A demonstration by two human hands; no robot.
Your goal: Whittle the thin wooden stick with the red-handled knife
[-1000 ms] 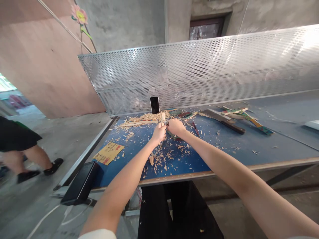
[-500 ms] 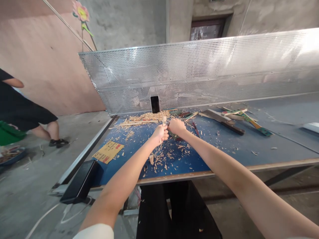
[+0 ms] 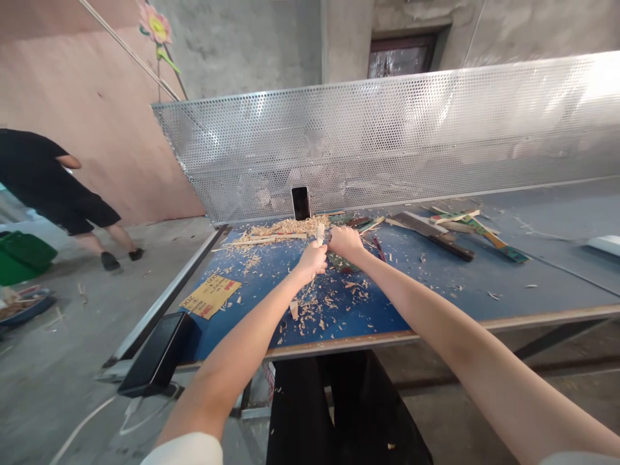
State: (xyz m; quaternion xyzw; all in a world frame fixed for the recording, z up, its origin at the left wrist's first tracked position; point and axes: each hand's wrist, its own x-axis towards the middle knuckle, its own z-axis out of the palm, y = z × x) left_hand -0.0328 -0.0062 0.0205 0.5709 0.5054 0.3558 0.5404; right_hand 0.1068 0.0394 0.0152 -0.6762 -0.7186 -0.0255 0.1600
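My left hand (image 3: 312, 260) is closed round a small pale stick of wood (image 3: 320, 234), whose top end stands up out of the fist. Close beside it on the right, my right hand (image 3: 345, 243) is curled shut; what it grips is hidden behind the fingers. Both hands are above the blue tabletop (image 3: 358, 316), over scattered wood shavings (image 3: 320, 303). A larger heap of shavings (image 3: 285, 227) lies just beyond them, with thin wood strips (image 3: 271, 239) along its front. A small wood chip (image 3: 294, 310) rests nearer the table edge.
A phone (image 3: 301, 203) stands before a perforated metal screen (image 3: 387, 135). Sandpaper (image 3: 210, 296) and a black box (image 3: 155, 355) lie left. To the right are a broad blade with a dark handle (image 3: 453, 247) and a patterned strip (image 3: 498, 242). A person (image 3: 53, 174) stands left, near a green bin (image 3: 24, 258).
My hands stay close together, with only a slight shift; the wood's top end shows a little higher. The person at the left has moved further into view.
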